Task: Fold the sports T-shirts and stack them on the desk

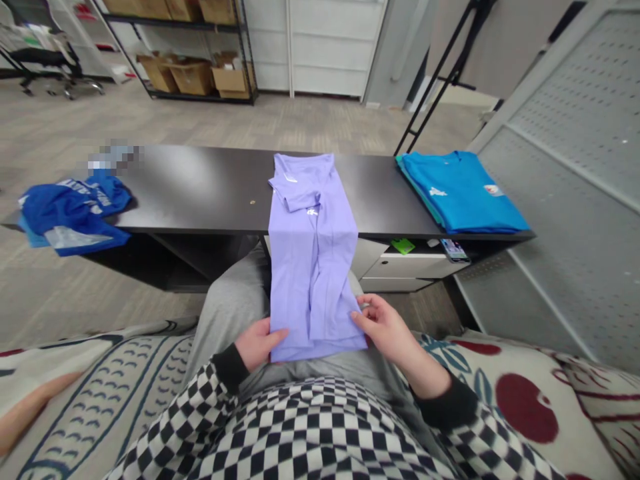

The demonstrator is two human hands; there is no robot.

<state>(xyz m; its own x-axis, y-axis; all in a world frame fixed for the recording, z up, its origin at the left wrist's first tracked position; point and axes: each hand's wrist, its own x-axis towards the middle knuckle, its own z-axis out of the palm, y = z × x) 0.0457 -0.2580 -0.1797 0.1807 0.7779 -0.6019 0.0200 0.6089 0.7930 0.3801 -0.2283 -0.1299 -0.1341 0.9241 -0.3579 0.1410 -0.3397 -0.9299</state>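
A lavender shirt (295, 267), folded lengthwise into a long strip, lies across the dark table and hangs over its front edge onto my lap. One short sleeve is laid back over its upper part, and a small white logo shows below it. My left hand (260, 342) grips the left edge near the lower hem, thumb on top of the cloth. On the opposite side, my right hand (383, 325) pinches the right edge a little above the hem. The fingers under the cloth are partly hidden.
Folded blue shirts (460, 190) are stacked at the right end of the dark table (200, 190). Crumpled blue garments (80, 207) hang over its left end. A phone (454, 250) rests on the shelf below. Another person's arm (35, 407) is at lower left on the patterned sofa (115, 393).
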